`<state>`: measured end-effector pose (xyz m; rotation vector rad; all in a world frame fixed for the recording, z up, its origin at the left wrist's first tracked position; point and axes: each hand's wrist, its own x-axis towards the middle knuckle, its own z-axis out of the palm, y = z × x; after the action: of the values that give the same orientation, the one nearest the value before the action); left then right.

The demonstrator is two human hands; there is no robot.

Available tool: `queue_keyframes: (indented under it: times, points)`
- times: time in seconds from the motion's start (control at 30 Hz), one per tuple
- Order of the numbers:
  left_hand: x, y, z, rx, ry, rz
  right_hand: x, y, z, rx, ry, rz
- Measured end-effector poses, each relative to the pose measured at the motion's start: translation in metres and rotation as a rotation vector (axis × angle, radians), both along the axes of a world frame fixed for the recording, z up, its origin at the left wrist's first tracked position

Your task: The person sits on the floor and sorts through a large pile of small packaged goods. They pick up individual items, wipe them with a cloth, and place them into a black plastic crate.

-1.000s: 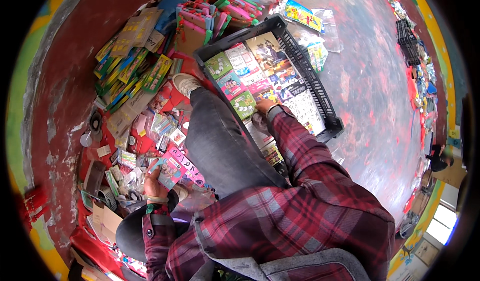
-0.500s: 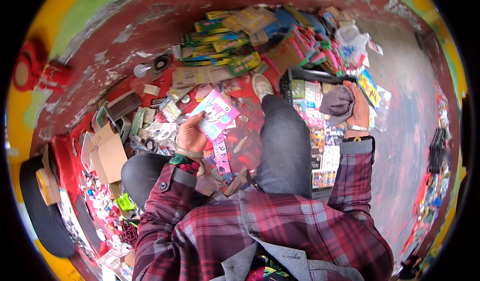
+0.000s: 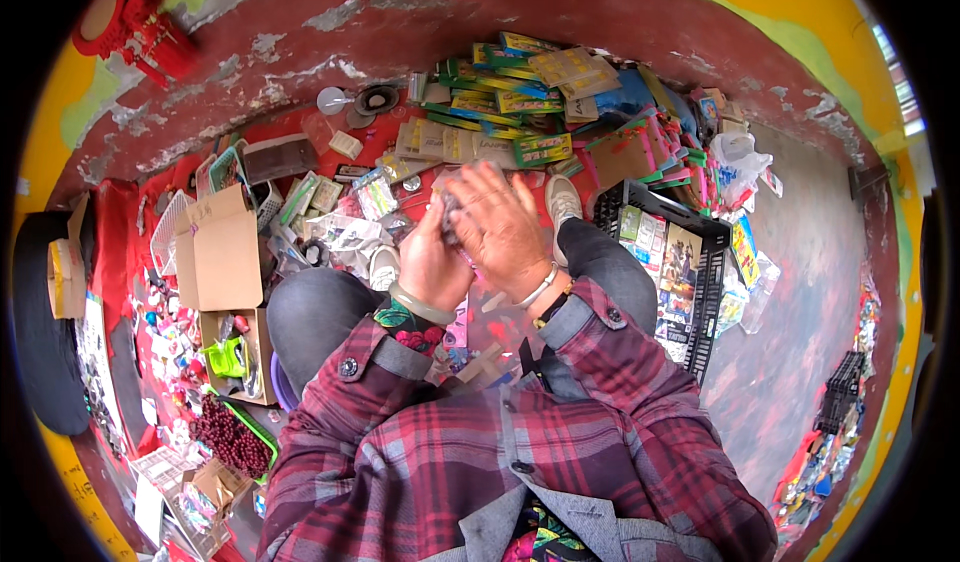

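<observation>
Right fingers (image 3: 492,188) blurred, cloth (image 3: 452,208) mostly hidden

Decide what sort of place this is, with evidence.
Perhaps a shop's stock corner: piled yellow and green packets, a black crate of printed sheets, and an open cardboard box.

Pale lettering (image 3: 673,346) (one word), black card (image 3: 675,336)

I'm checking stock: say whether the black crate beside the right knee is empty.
Not empty: flat printed items lie inside the black crate.
</observation>
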<state>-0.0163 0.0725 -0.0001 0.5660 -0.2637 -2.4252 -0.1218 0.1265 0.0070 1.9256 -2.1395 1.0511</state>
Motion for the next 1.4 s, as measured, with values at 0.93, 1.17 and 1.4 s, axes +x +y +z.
queue_keyframes:
  times: [0.93,1.17,1.4]
  points:
    - [-0.003,-0.002,0.000,-0.139,-0.006,0.003,-0.015,-0.010,-0.030,-0.131,-0.187,-0.104]
    - [-0.001,-0.007,0.001,-0.111,-0.039,-0.176,-0.040,-0.014,-0.049,0.013,-0.850,-0.165]
    - [0.003,-0.014,-0.001,-0.505,-0.399,-0.163,-0.046,-0.005,-0.054,0.313,-1.873,0.054]
